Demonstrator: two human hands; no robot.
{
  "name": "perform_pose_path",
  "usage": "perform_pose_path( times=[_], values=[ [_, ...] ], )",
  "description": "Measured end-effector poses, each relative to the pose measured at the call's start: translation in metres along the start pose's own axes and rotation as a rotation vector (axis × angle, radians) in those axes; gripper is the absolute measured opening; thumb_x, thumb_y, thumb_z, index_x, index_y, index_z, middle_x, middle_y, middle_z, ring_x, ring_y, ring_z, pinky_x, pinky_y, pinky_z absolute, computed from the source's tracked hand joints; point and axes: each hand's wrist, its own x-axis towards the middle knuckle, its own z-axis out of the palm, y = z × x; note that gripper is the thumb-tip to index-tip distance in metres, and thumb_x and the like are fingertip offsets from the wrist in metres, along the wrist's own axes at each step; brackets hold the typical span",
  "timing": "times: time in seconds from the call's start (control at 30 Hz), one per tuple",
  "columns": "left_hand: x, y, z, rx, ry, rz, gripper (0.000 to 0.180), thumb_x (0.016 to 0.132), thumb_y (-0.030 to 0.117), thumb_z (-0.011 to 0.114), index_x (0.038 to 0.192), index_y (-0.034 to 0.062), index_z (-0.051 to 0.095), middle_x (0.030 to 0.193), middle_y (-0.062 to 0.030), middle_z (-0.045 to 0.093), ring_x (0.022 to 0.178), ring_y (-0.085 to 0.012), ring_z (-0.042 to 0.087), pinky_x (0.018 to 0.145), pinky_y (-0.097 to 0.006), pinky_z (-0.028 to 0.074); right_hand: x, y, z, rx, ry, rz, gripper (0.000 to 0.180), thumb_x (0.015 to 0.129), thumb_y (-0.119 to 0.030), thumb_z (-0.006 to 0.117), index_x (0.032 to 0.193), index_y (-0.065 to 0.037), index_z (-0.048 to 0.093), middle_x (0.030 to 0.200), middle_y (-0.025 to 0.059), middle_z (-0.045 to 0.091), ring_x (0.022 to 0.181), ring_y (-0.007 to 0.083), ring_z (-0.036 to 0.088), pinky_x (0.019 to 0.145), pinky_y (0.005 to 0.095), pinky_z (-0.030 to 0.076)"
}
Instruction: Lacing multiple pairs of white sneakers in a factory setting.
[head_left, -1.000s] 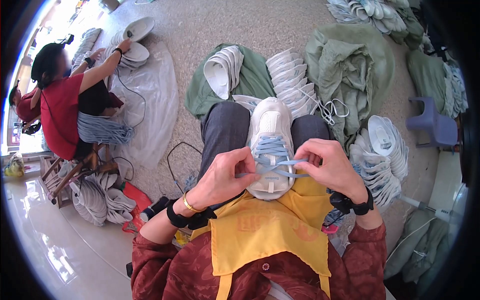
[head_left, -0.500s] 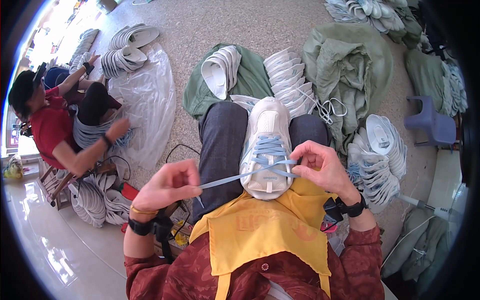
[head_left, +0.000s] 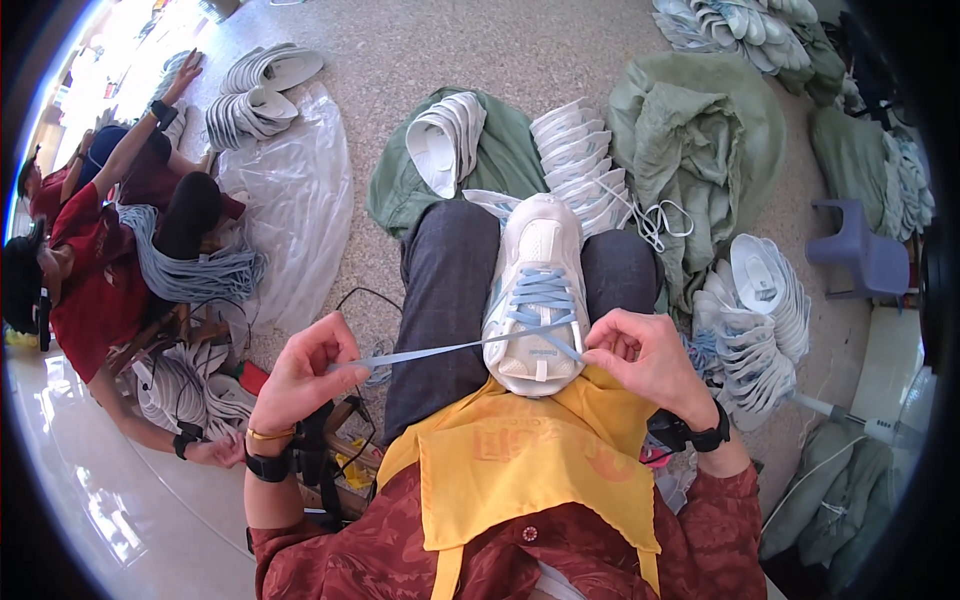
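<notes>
A white sneaker (head_left: 538,235) rests between my knees with its toe pointing away from me. Pale blue shoelace (head_left: 541,290) criss-crosses its upper rows, and the tongue lies at the end nearest me. My left hand (head_left: 312,372), out to the left, pinches one lace end between thumb and fingertips. From there the lace runs taut and nearly level across the tongue. Beside the shoe's right edge, my right hand (head_left: 640,358) has its fingers curled in a pinch on the other, shorter lace end. Its fingertips partly hide that end.
A yellow apron (head_left: 530,450) covers my lap. Ahead lie stacked white shoe uppers (head_left: 575,150) and green sacks (head_left: 700,150). More uppers (head_left: 755,320) and a purple stool (head_left: 862,250) stand at right. A co-worker in red (head_left: 95,290) sits at left near a bundle of blue laces (head_left: 190,265).
My left hand has drawn back left, and the lace lies flatter. My right hand has shifted slightly right and nearer me. The co-worker has leaned back, one arm now reaching toward the near stack.
</notes>
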Motion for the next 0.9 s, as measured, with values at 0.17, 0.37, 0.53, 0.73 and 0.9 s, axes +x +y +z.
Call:
perform_pose_path(
  times=[0.17, 0.37, 0.53, 0.73, 0.9],
  values=[
    [-0.008, 0.012, 0.002, 0.065, -0.016, -0.063, 0.020, 0.092, 0.005, 0.079, 0.090, 0.0036, 0.059, 0.082, 0.0059, 0.051, 0.077, -0.0023, 0.046, 0.066, -0.021, 0.037, -0.007, -0.006, -0.001, -0.039, -0.003, -0.047, 0.012, 0.086, -0.005, 0.080, 0.093, -0.001, 0.072, 0.075, 0.0003, 0.064, 0.061, 0.0043, 0.057, 0.055, 0.0236, 0.044],
    [-0.022, 0.014, 0.003, -0.045, -0.240, -0.058, 0.019, 0.094, 0.006, 0.077, 0.088, 0.0038, 0.059, 0.084, 0.0053, 0.052, 0.076, -0.0033, 0.047, 0.066, -0.021, 0.036, -0.013, 0.000, 0.000, -0.059, -0.007, -0.024, 0.011, 0.091, -0.005, 0.073, 0.090, 0.001, 0.065, 0.081, 0.0057, 0.066, 0.057, 0.0104, 0.060, 0.053, 0.0283, 0.047],
    [-0.025, -0.021, -0.004, -0.210, -0.079, -0.148, 0.018, 0.096, 0.008, 0.075, 0.091, 0.0062, 0.058, 0.085, 0.0065, 0.051, 0.075, -0.0026, 0.047, 0.066, -0.021, 0.037, -0.019, 0.004, -0.009, 0.139, -0.090, 0.212, 0.011, 0.098, -0.003, 0.065, 0.092, 0.000, 0.057, 0.075, 0.0015, 0.062, 0.059, 0.0080, 0.063, 0.054, 0.0232, 0.049],
    [-0.020, -0.026, 0.014, -0.159, 0.038, -0.023, 0.022, 0.095, 0.010, 0.076, 0.097, 0.0058, 0.055, 0.084, 0.0044, 0.052, 0.075, -0.0036, 0.046, 0.064, -0.020, 0.034, -0.019, 0.002, -0.010, 0.349, -0.177, 0.298, 0.006, 0.102, -0.003, 0.061, 0.099, -0.002, 0.056, 0.078, 0.0014, 0.065, 0.060, 0.0072, 0.063, 0.055, 0.0219, 0.051],
    [-0.013, -0.022, 0.007, 0.154, 0.053, -0.094, 0.014, 0.100, 0.008, 0.070, 0.095, 0.0051, 0.057, 0.088, 0.0062, 0.053, 0.078, -0.0007, 0.045, 0.064, -0.019, 0.034, -0.019, 0.000, -0.010, 0.274, -0.082, 0.111, 0.014, 0.094, -0.003, 0.070, 0.105, -0.002, 0.060, 0.080, 0.0004, 0.065, 0.063, 0.0047, 0.061, 0.056, 0.0207, 0.048]
  ],
)
